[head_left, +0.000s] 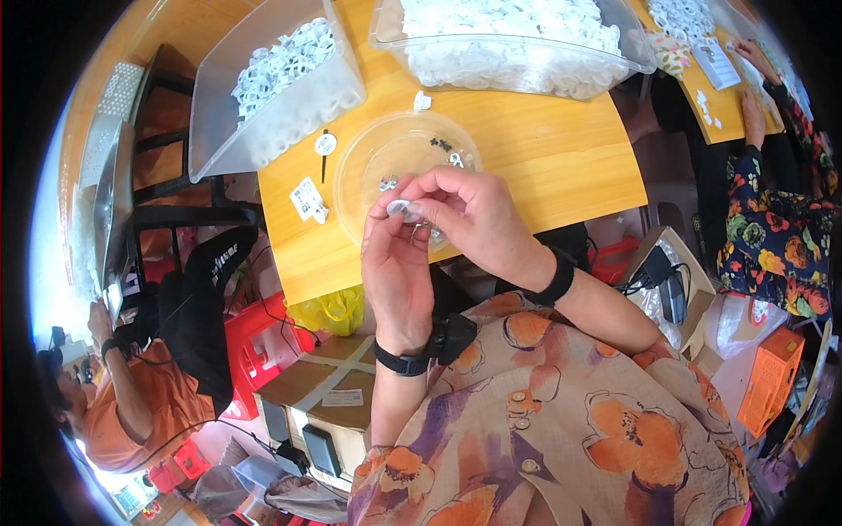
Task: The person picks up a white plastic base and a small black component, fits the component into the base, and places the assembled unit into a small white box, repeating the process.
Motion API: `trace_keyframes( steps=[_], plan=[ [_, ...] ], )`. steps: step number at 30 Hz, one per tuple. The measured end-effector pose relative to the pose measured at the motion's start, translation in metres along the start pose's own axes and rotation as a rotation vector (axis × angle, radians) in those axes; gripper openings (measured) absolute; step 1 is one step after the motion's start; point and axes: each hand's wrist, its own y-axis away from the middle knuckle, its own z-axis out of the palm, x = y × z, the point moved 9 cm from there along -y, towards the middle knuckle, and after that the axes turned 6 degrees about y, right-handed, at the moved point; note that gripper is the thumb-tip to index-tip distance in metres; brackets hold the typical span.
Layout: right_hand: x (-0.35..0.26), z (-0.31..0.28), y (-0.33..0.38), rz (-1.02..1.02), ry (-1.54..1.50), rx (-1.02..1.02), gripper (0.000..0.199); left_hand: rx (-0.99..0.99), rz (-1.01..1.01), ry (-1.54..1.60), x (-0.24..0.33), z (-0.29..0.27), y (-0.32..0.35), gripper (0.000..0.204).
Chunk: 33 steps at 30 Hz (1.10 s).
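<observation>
My left hand (396, 272) and my right hand (469, 219) meet above the near side of a round clear tray (351, 162). Between their fingertips is a small round white plastic part (402, 209), pinched from both sides; its details are partly covered by my fingers. In the tray lie small black pieces (441, 144) and small silvery metal pieces (388, 183). One white part (423, 102) rests just beyond the tray's far rim. Left of the tray are a white disc on a black stick (324, 145) and a white printed label card (307, 200) with a small white piece against it.
Two clear bins, one at the far left (294, 118) and one at the far middle (517, 66), hold many white parts on the wooden table (553, 158). Cardboard boxes (320, 386) and a red stool (254, 351) stand below. Other people sit at left and right.
</observation>
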Motion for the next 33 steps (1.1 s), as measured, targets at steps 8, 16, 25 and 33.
trace_keyframes(
  steps=[8, 16, 25, 33],
  plan=[
    [-0.021, 0.001, 0.001, -0.203, 0.243, -0.016, 0.004, 0.029, -0.031, 0.023, -0.001, -0.010, -0.002, 0.023],
    [-0.019, -0.005, -0.029, -0.037, -0.019, -0.142, 0.010, -0.173, 0.017, -0.047, 0.018, 0.017, 0.003, 0.037],
    [0.004, 0.002, -0.040, -0.283, 0.850, -0.234, 0.004, -0.095, 0.117, 0.043, 0.034, -0.023, 0.001, 0.046],
    [0.021, 0.033, -0.031, -0.383, 0.939, -0.323, 0.002, -0.068, 0.078, 0.137, 0.030, -0.046, -0.003, 0.046]
  ],
)
